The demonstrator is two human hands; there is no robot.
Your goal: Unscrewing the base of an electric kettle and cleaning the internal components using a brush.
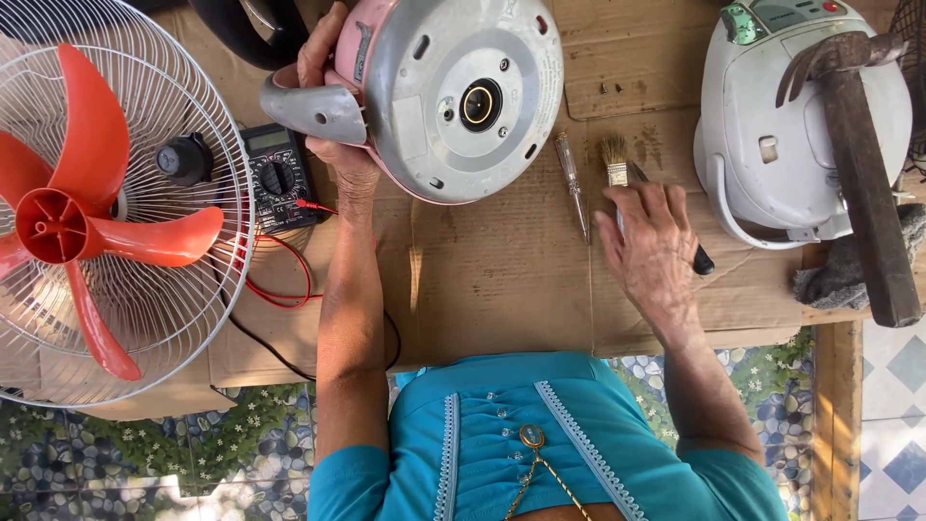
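My left hand [333, 106] grips a pink electric kettle [453, 87] by its handle side, tipped so its grey round underside faces up at me. My right hand [651, 246] lies over a small paintbrush [617, 166] on the cardboard, its fingers resting on the black handle while the bristles stick out toward the far side. A thin screwdriver [572, 183] lies on the cardboard between the kettle and the brush.
A fan with red blades in a white wire guard [96, 212] fills the left. A black multimeter [277, 178] with red and black leads sits beside it. At right stands a white appliance [791, 135] with a rusty hammer [863, 174] across it, and a grey rag [849, 270].
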